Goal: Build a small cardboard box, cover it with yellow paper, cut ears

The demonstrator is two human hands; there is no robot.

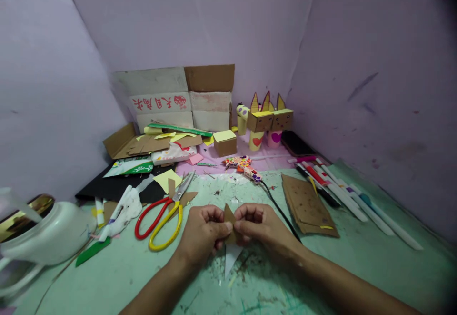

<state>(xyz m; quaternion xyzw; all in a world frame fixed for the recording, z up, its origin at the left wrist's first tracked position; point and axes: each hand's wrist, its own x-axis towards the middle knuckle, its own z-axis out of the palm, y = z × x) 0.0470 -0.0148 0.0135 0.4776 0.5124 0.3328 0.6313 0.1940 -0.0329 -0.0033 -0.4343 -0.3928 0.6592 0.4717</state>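
Between the fingertips of both hands is a small pointed piece of brown cardboard [228, 214], its tip upward. My left hand [203, 231] pinches its left side and my right hand [262, 224] pinches its right side. Below the fingers a white pointed paper piece [233, 258] shows; whether it is joined to the cardboard I cannot tell. Left of my left hand lie scissors [174, 206] with one red and one yellow handle, blades slightly apart. A flower-patterned glue gun [246, 168] rests beyond the hands, its black cord running behind my right hand.
Cardboard animal figures [262, 120] and a cardboard box [225, 144] stand at the back. Marker pens [335, 191] and flat cardboard [309, 205] lie on the right. A white pot-shaped lamp or vessel [60, 231] stands at left, near a pile of paper scraps [167, 138].
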